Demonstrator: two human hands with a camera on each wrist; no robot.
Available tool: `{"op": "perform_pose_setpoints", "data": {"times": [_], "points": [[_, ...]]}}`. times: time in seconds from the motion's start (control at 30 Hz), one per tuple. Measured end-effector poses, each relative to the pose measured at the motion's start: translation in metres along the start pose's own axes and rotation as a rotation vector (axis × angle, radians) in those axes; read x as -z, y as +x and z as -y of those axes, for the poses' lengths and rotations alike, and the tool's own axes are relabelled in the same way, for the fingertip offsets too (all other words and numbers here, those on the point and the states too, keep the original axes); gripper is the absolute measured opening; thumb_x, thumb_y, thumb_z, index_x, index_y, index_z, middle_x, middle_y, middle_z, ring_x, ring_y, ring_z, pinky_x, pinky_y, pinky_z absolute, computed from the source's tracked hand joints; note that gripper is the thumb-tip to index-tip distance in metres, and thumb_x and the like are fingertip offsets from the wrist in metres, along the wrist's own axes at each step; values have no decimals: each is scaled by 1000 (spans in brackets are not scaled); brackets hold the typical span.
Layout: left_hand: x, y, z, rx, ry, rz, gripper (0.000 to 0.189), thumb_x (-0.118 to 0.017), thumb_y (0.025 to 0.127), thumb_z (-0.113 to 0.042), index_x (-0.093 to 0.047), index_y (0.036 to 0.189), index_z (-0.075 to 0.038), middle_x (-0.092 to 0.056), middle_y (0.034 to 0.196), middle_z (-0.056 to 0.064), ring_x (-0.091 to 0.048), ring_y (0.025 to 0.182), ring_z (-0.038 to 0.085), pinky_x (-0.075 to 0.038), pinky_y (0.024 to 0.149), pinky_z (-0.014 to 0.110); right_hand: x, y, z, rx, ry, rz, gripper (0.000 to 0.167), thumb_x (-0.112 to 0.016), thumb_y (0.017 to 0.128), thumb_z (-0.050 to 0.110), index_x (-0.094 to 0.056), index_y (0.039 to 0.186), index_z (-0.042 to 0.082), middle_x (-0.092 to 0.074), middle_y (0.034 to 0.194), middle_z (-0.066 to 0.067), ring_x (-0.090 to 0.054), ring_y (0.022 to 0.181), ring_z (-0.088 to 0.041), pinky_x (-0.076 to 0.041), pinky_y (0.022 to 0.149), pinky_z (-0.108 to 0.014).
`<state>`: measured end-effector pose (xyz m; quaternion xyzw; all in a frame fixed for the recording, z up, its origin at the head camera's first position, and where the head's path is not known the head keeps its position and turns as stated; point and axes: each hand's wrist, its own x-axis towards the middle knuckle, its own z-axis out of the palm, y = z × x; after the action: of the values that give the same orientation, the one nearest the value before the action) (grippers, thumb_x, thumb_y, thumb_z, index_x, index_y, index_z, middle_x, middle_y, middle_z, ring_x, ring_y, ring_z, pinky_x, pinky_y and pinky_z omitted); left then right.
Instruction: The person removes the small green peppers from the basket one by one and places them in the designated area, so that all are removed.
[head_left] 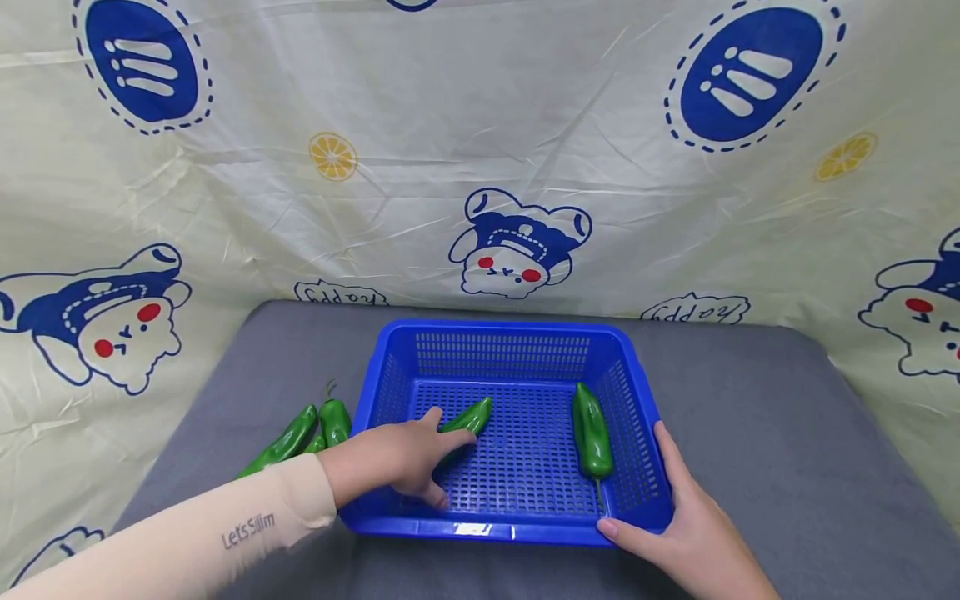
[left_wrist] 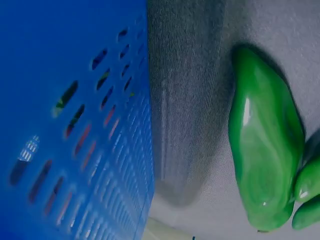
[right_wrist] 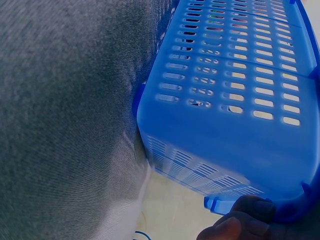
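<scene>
"What are the hands doing?"

"They're well apart. The left hand is inside the blue basket, fingers and thumb spread over one green pepper. I can't tell whether it touches it."

"And the right hand?"

"It grips the basket's near right corner, thumb on the rim, fingers along the outer side."

"Is that pepper alone in there?"

"No, a second pepper lies near the right wall, its stem pointing towards the near rim."

"Any outside?"

"Yes, loose peppers lie left of the basket on the grey surface. The left wrist view shows a large one apart from the basket wall, with the ends of two more close beside it."

"What's behind?"

"A pale printed cloth."
</scene>
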<state>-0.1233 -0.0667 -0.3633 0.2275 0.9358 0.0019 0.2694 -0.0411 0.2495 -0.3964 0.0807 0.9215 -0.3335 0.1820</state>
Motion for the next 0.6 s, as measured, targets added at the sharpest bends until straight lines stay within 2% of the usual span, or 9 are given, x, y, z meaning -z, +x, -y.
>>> {"op": "perform_pose_setpoints", "data": {"times": [0.13,0.23,0.37,0.6], "points": [[-5,5,0,4,-37,-20,85,-78,75,-60,-38,148,-39,-44,137,18,-64,107,34,-56,82,49,0,-1,0,11,-3,-8,131,-75,77,63,25,154,29,-4,165,-23,-23,143,-55,-36,99,-73],[-11,9,-1,6,-52,-28,85,-75,77,-61,-37,149,-38,-42,143,22,-62,114,38,-55,87,51,-1,-1,1,10,-3,-9,131,-75,77,64,25,154,29,-3,165,-23,-23,144,-55,-36,99,-73],[-19,13,-1,2,-62,-33,81,-75,80,-57,-37,149,-39,-40,147,25,-57,122,42,-54,91,54,-1,-2,1,14,-1,-5,130,-74,77,63,25,154,29,-3,165,-23,-22,144,-55,-35,99,-74],[-26,21,4,-12,-111,-61,70,-75,84,-46,-41,145,-41,-40,147,26,-56,122,41,-53,89,56,-1,-3,-1,32,11,-8,130,-74,79,61,25,154,27,-3,165,-24,-20,145,-55,-33,101,-74]]}}
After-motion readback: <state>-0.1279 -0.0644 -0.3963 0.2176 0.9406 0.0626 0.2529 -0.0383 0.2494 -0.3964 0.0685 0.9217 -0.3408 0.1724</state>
